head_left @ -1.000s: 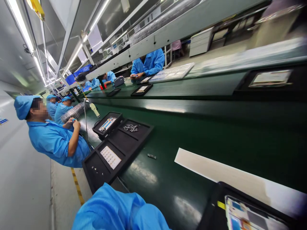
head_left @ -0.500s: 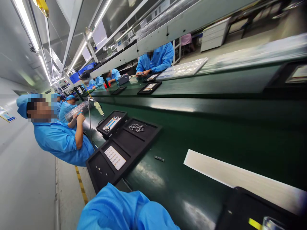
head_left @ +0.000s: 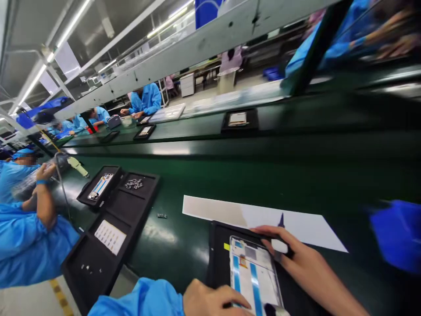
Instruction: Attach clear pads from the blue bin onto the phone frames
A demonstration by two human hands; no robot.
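A phone housing [head_left: 243, 270] with two blue strips and an exposed inside lies in a black tray [head_left: 219, 259] with a yellow tab. My left hand [head_left: 210, 300] is at its lower left side, fingers bent over the housing; the bottom edge of the view cuts part of the hand off. By the upper right of the housing, my right hand [head_left: 296, 256] is closed around a dark, pointed tool [head_left: 281, 220] with a white part; its exact kind is unclear. Low on the housing sits a dark and silvery piece [head_left: 274, 310], too cropped to name.
Left stands a compartmented black tray [head_left: 136, 219] with small metal parts and a sticker sheet [head_left: 110, 237]; a phone tray [head_left: 100, 186] adjoins it. A white strip [head_left: 210, 206] lies behind my tray. A co-worker [head_left: 36, 237] sits left. Something blue [head_left: 396, 237] blurs at right.
My view has swung right, so the trays and co-worker now appear further left. Both my hands have come into view at the phone housing; before, only my blue sleeve showed.
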